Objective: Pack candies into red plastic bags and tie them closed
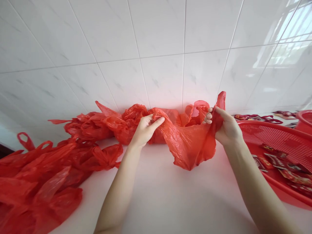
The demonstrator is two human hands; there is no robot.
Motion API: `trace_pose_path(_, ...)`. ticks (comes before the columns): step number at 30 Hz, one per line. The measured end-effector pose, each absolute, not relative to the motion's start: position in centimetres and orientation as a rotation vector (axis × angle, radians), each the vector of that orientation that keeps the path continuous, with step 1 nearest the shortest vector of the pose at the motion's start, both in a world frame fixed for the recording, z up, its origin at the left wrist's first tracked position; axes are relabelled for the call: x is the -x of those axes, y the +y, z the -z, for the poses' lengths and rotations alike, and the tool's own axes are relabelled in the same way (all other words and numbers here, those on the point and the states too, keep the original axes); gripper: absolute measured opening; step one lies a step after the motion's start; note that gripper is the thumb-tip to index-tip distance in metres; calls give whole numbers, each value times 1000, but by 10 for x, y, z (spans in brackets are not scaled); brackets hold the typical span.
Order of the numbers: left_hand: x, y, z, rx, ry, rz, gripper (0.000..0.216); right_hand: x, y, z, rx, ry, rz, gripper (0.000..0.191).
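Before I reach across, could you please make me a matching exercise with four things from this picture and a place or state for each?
Column one
1. Held red bag
2. Tiled wall
3. Large red basket
4. Heap of red bags

Column two
A. On the right side, with packets inside
B. At the left end of the white surface
C. Gripped by the left hand and the right hand
D. Pale, with faint grey streaks

Right pairs: 1-C, 2-D, 3-A, 4-B
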State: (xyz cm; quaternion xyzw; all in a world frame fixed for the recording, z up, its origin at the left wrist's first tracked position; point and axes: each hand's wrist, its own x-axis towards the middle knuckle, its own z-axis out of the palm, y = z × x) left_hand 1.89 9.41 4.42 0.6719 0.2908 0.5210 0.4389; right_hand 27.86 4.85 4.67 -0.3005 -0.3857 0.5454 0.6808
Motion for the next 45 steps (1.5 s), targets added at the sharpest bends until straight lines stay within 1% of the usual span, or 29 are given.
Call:
trace_pose_path(7, -24, 95, -45, -1475, 654, -1468, 22, -265, 43, -50, 747, -834, -1178, 20)
trace_pose_path(11, -25, 93, -47, -1471, 618, -1491, 21, -259, 42, -49, 771, -849, -1159, 19)
trace_pose_path(21, -29, 86, -46, -1534, 596, -1443, 16, -246, 41, -43, 820, -1008, -1115, 20)
trace_pose_path(28, -35, 77, -50, -1615, 593, -1341, 22, -241, 41, -37, 862, -1081, -1090, 22)
trace_pose_path(39, -43, 65, -51, -1630, 611, -1253, 23, -236, 37, -36, 912, -1220, -1013, 26)
trace_pose_path(45, -47, 60, -53, -1674, 579, -1221, 23, -233, 32, -38, 982, -1302, -921, 32)
